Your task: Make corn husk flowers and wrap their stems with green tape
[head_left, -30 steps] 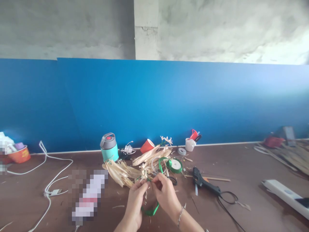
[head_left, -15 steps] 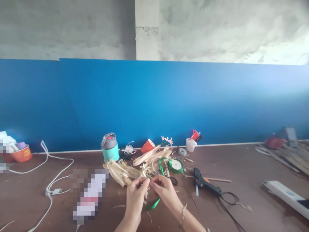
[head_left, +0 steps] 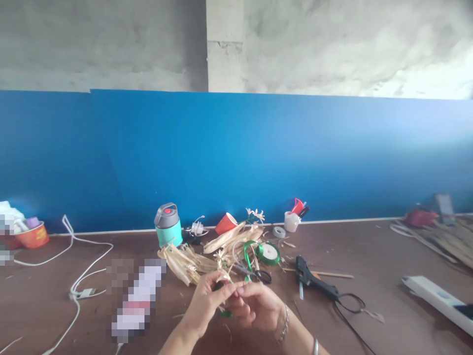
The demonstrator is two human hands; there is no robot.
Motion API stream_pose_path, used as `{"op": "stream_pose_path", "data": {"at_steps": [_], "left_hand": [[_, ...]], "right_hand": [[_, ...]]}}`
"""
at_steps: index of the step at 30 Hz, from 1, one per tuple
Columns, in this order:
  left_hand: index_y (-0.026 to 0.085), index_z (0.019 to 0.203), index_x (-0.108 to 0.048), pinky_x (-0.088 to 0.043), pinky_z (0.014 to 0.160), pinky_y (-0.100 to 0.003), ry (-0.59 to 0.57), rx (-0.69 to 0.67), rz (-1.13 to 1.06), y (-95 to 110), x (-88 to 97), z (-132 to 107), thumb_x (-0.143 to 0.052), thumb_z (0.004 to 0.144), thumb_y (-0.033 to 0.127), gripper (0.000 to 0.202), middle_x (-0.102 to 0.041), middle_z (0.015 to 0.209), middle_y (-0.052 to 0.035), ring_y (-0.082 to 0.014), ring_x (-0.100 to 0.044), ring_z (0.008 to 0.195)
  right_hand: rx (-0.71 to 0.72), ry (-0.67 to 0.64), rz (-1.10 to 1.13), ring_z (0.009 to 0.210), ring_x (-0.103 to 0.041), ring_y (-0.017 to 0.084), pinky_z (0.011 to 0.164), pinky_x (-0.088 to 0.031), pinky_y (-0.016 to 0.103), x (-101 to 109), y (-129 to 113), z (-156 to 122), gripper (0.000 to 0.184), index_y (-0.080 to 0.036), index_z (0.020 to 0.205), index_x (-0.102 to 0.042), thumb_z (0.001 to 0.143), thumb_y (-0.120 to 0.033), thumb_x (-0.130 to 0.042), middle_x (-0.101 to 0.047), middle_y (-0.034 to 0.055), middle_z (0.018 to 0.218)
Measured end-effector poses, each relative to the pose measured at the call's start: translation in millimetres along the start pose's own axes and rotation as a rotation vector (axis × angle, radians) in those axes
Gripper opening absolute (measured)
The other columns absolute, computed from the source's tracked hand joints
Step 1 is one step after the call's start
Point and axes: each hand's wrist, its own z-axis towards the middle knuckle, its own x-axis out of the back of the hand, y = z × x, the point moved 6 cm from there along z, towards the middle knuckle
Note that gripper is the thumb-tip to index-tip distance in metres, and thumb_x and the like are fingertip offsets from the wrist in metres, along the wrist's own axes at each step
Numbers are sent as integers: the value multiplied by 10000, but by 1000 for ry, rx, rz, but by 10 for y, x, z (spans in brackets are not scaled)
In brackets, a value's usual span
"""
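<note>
My left hand [head_left: 207, 301] and my right hand [head_left: 258, 306] meet low in the middle, fingers curled and pinched together around a small straw flower [head_left: 224, 277] and a bit of green ribbon [head_left: 224, 313]. The ribbon mostly hides under my fingers. Just beyond lie a pile of dried straw strips [head_left: 192, 264], a green ribbon spool [head_left: 268, 253] with a loose loop, and black-handled scissors [head_left: 254, 273]. A finished straw flower [head_left: 255, 215] stands behind the pile.
A black glue gun [head_left: 314, 279] with its cord lies to the right on the brown table [head_left: 369, 256]. A teal flask [head_left: 168, 226], a tipped red cup [head_left: 225, 223], a white cup with pens [head_left: 291, 220], a tape roll [head_left: 278, 231], white cables [head_left: 79, 276] and a power strip [head_left: 439, 301] surround it.
My hands have drawn closer together and lower, the right turning palm-in. The hanging green ribbon tail is now mostly tucked under my fingers.
</note>
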Motion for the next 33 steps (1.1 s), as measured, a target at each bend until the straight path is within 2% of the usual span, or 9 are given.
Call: {"op": "stream_pose_path", "data": {"at_steps": [2,5,8,13,17,21,25,28,33], "left_hand": [[165,625,-605,-467,584,-273,6,41,-39,-33,7,-1,-752,640,332,222,-604,576,14,-157,-588,554],[172,628,-579,-467,542,-286,10,108,-119,-102,18,12,-756,619,347,249,-615,582,13,-159,-584,508],[170,630,-571,-429,528,-235,49,89,-135,-127,58,35,-748,618,323,234,-616,585,13,-141,-577,531],[162,607,-544,-296,445,-171,127,80,-99,-169,104,59,-718,634,316,234,-506,493,56,-64,-422,448],[163,569,-518,-261,427,-166,182,82,-140,-174,83,58,-734,612,335,280,-416,450,86,-45,-347,412],[167,583,-539,-242,412,-168,269,156,-215,-264,47,29,-751,581,350,280,-389,428,98,-42,-325,384],[166,618,-571,-234,408,-172,418,185,-259,-397,76,-25,-752,561,354,267,-425,449,87,-55,-358,402],[157,589,-569,-251,418,-174,475,140,-217,-436,112,-45,-738,573,348,255,-426,448,83,-58,-356,415],[150,606,-616,-315,442,-197,462,102,-175,-425,110,-51,-726,593,407,279,-484,454,61,-88,-437,430]], "right_hand": [[12,-11,19,477,-319,41,422,-114,173,-30,7,7,262,-129,672,-539,559,-258,-738,-401,-48,581],[103,28,26,490,-325,47,430,-114,183,-36,-33,23,235,-123,644,-547,583,-237,-743,-421,-39,562],[225,101,16,482,-334,49,440,-132,193,-16,-93,33,244,-125,586,-536,596,-235,-753,-451,-34,535],[346,225,-42,464,-347,54,463,-194,194,-12,-157,9,219,-133,578,-562,587,-224,-761,-473,-46,490],[430,346,-169,459,-357,58,478,-240,199,-21,-237,-35,232,-145,579,-548,588,-262,-749,-471,-54,492],[544,509,-419,485,-381,80,490,-274,215,34,-320,-60,215,-166,604,-526,638,-298,-691,-480,-47,534],[676,694,-800,530,-427,120,510,-321,237,51,-367,-117,124,-184,604,-517,692,-205,-601,-499,-24,556],[775,744,-1039,578,-463,142,552,-363,247,-42,-381,-179,113,-192,633,-511,731,-142,-537,-523,-2,609],[892,800,-1303,615,-470,154,565,-372,246,-216,-397,-256,170,-197,622,-454,756,-93,-476,-501,11,655]]}}
